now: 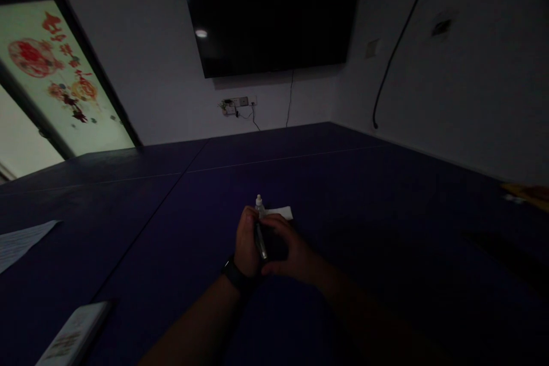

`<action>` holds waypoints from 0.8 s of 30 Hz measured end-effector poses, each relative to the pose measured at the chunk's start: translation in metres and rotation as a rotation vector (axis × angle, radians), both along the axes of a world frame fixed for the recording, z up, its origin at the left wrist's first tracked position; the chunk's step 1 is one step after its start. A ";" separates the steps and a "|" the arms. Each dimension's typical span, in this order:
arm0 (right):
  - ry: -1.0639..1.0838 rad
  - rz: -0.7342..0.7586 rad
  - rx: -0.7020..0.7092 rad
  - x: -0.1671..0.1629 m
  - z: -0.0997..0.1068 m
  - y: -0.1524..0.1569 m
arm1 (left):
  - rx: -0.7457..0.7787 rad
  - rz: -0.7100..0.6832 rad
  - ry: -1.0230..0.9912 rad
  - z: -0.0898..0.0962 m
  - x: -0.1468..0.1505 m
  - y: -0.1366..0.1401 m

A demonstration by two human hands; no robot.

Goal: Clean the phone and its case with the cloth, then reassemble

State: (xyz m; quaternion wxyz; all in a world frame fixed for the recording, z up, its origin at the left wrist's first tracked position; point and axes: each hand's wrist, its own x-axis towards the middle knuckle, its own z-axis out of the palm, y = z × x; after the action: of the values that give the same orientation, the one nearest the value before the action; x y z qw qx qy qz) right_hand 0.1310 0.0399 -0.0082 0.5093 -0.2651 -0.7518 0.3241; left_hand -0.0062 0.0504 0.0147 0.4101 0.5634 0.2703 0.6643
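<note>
Over the dark table, my left hand, with a black watch on its wrist, is closed round a slim dark object with a shiny, light edge. The dim light hides what kind of object it is. On its right side my right hand curves in, fingers at the far end and thumb near the close end, seemingly gripping it. Just beyond my hands stands a small clear bottle with a white top. A folded white cloth or tissue lies beside the bottle, partly hidden by my right hand.
The dark purple table stretches to the wall. At left lie a printed sheet and a white box or booklet. A yellowish item rests at the right edge. A large screen hangs ahead, above sockets and cables.
</note>
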 end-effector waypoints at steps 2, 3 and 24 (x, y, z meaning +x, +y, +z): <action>-0.001 -0.018 -0.009 0.001 0.002 0.001 | -0.010 -0.007 -0.001 0.000 0.000 -0.001; -0.006 -0.021 -0.010 0.001 0.004 0.001 | -0.014 -0.010 0.000 0.001 0.000 -0.002; -0.102 -0.071 -0.102 -0.003 0.024 -0.013 | -0.062 -0.148 0.010 0.007 0.010 -0.017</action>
State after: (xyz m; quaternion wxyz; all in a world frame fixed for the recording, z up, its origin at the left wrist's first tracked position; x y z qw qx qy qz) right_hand 0.1276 0.0267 0.0154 0.4675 -0.3332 -0.7494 0.3297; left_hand 0.0033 0.0337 0.0213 0.4740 0.5723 0.2505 0.6205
